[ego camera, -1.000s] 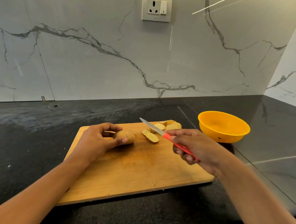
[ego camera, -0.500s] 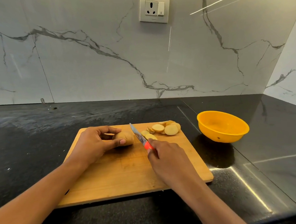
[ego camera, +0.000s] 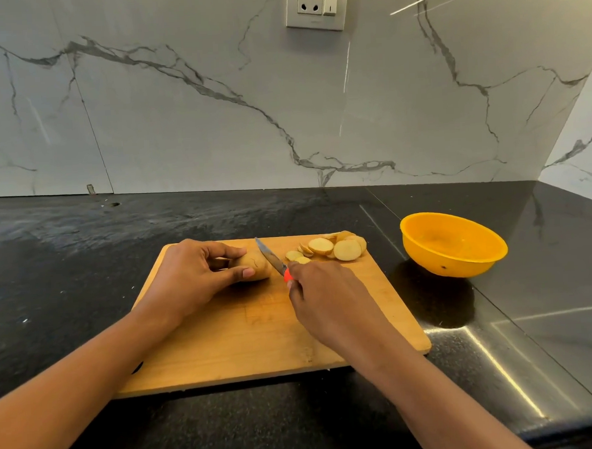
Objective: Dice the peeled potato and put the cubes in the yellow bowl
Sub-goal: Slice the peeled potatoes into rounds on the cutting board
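Note:
The rest of the potato (ego camera: 255, 266) lies on the wooden cutting board (ego camera: 259, 332), pinned by my left hand (ego camera: 191, 278) between thumb and fingers. My right hand (ego camera: 322, 298) grips a red-handled knife (ego camera: 272, 258); its blade stands right against the potato's cut right end. Several round potato slices (ego camera: 333, 248) lie in a pile on the board's far right corner. The yellow bowl (ego camera: 453, 243) sits on the counter to the right of the board, and I see nothing inside it.
The black stone counter (ego camera: 83, 252) runs around the board up to a marble-look wall. A wall socket (ego camera: 315, 5) is mounted above. The counter's front right edge (ego camera: 537, 414) is close to my right forearm.
My right hand has swung the knife left from beside the slices to the potato's cut end. My left hand has kept its hold on the potato.

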`<state>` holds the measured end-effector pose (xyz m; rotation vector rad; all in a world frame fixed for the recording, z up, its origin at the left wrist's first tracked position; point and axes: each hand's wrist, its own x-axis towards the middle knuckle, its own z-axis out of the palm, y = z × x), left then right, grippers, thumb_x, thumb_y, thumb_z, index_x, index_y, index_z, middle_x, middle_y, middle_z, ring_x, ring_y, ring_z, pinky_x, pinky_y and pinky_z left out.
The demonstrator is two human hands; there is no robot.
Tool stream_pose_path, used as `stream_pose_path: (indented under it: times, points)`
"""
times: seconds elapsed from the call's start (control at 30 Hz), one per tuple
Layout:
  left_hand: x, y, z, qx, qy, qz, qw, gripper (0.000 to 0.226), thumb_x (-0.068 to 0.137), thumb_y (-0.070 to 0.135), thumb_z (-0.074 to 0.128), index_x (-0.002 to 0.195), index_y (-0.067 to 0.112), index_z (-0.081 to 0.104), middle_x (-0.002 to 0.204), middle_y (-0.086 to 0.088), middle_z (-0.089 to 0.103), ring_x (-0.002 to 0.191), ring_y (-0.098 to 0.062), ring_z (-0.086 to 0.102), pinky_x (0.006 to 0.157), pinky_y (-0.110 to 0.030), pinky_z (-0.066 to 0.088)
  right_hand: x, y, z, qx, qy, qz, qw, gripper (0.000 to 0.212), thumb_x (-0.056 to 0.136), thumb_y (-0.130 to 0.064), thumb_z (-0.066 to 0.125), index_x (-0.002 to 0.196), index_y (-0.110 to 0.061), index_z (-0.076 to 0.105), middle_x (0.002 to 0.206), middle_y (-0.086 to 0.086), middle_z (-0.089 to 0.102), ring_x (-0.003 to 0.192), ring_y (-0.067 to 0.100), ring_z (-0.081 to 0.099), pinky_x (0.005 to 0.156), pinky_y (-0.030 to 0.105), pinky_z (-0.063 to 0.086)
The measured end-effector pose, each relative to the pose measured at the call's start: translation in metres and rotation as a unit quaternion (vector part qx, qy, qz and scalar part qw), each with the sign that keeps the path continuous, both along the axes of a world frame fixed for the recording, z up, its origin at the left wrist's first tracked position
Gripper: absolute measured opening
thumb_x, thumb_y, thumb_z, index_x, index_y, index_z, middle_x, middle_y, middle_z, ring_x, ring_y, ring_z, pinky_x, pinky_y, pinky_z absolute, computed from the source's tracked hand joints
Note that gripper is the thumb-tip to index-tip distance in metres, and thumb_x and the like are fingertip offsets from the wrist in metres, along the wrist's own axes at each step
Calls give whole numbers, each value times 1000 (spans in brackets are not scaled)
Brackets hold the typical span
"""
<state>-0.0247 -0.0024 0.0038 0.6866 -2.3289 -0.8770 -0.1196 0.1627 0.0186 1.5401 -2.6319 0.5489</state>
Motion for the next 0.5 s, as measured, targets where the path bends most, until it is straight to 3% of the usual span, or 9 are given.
stream_pose_path:
  times: [0.13,0.23,0.37,0.5]
  points:
    - [0,0,-2,-18,2,4,1000,44,68,34,77,109,20,70,100,6,69,82,8,54,69,-6,39,0,-11,10,27,18,6,999,21,100,-20,45,113,-14,60,85,-1,53,79,15,54,58,26,37]
    - [0,1,-2,-37,7,14,999,41,69,34,78,107,20,71,102,3,70,82,8,55,70,-5,38,4,-13,17,36,15,10,999,20,100,-19,46,112,-11,59,89,2,53,79,15,48,55,25,33]
    - [1,2,-2,-52,6,18,998,41,70,34,78,107,20,71,105,0,70,82,7,54,70,-6,38,10,-11,21,36,23,5,999,20,100,-18,45,112,-10,59,91,4,56,78,15,47,64,28,36]
    - [2,2,-2,-54,10,19,998,42,68,35,78,107,20,71,104,1,71,84,4,56,72,-9,40,14,1,15,54,34,13,998,20,100,-17,45,113,-13,59,103,6,62,75,16,43,53,26,30]
